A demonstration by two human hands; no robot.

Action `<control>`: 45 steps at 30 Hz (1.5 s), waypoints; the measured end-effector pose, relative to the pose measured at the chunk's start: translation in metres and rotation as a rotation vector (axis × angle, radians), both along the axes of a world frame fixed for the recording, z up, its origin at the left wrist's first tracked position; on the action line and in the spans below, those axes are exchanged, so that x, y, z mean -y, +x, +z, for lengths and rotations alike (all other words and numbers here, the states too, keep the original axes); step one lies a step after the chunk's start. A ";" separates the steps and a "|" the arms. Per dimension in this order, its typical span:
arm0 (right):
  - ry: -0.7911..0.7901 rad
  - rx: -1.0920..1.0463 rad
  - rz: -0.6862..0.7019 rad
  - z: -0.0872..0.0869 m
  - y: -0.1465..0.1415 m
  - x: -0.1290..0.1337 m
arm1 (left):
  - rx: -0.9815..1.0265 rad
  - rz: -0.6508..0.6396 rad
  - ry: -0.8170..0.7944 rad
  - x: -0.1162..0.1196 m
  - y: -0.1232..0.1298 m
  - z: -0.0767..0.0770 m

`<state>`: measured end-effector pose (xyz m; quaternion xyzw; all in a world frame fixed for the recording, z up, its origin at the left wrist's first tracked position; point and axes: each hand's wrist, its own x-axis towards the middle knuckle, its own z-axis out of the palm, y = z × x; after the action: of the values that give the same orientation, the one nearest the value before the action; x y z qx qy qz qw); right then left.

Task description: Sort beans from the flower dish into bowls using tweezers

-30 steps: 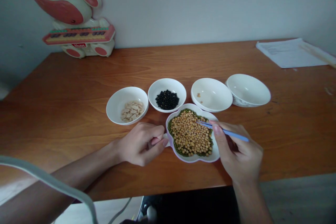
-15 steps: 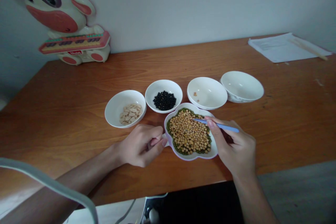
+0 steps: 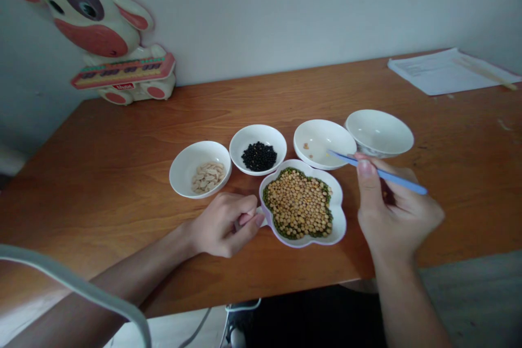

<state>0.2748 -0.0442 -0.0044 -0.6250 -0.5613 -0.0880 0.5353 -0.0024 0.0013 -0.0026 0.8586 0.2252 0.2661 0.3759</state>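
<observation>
My left hand (image 3: 223,224) is curled at the short handle of a white flower-shaped dish (image 3: 337,225), which holds yellow peas and green mung beans (image 3: 297,204). My right hand (image 3: 393,209) pinches slim blue tweezers (image 3: 377,173), their tips over the rim of a white bowl (image 3: 324,144) with a few small bits in it. Whether the tips hold anything is too small to tell. Other white bowls hold black beans (image 3: 259,156) and pale almond slivers (image 3: 207,177). Another white bowl (image 3: 379,131) stands to the right, and no contents show in it.
The bowls and dish stand on a wooden table (image 3: 122,141) against a wall. A large cartoon-animal toy (image 3: 95,27) stands at the back left. Papers and a wooden stick (image 3: 448,70) lie at the back right. A pale cord (image 3: 73,283) crosses the lower left foreground.
My right hand has moved up and right, carrying the tweezers from above the dish to the rim of the bowl behind it. My left hand stays at the handle.
</observation>
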 end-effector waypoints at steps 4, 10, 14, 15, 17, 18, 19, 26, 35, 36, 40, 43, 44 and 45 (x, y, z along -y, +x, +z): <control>0.020 -0.058 0.079 -0.006 -0.001 -0.006 | -0.013 0.009 0.006 0.000 0.000 0.000; -0.121 -0.036 0.227 -0.012 -0.002 0.002 | -0.006 0.004 0.015 0.000 0.000 -0.001; -0.145 -0.024 0.268 -0.012 -0.002 0.000 | -0.018 0.009 0.011 0.000 0.000 0.000; -0.151 -0.023 0.272 -0.013 -0.002 -0.001 | -0.022 0.009 0.011 0.000 0.000 0.000; -0.161 -0.019 0.288 -0.013 -0.001 -0.004 | -0.025 0.005 0.015 0.000 0.000 0.000; -0.166 -0.014 0.300 -0.013 -0.002 -0.005 | -0.023 0.002 0.017 0.000 0.000 0.000; -0.171 -0.007 0.312 -0.012 -0.002 -0.006 | -0.019 0.000 0.020 -0.001 0.000 0.000; -0.210 0.073 0.356 0.000 -0.008 -0.017 | 0.009 -0.006 0.018 -0.001 -0.001 -0.004; -0.127 0.047 0.282 -0.003 -0.010 -0.015 | 0.013 -0.004 0.014 -0.001 -0.001 -0.004; -0.096 0.032 0.254 -0.004 -0.010 -0.013 | 0.014 -0.003 0.017 -0.001 -0.001 -0.004; 0.050 0.001 0.087 -0.010 -0.004 -0.011 | 0.010 -0.002 0.005 -0.001 -0.001 -0.004; 0.101 -0.044 -0.005 -0.014 0.002 -0.013 | 0.001 0.003 -0.004 0.000 -0.002 -0.003; 0.096 -0.057 -0.017 -0.015 0.003 -0.014 | -0.001 0.004 -0.005 0.000 -0.001 -0.003; 0.087 -0.063 -0.014 -0.016 0.003 -0.014 | -0.006 0.004 -0.006 0.000 -0.001 -0.002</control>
<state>0.2782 -0.0305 -0.0202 -0.6076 -0.5352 -0.0964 0.5789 -0.0037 0.0014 -0.0047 0.8578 0.2287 0.2638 0.3773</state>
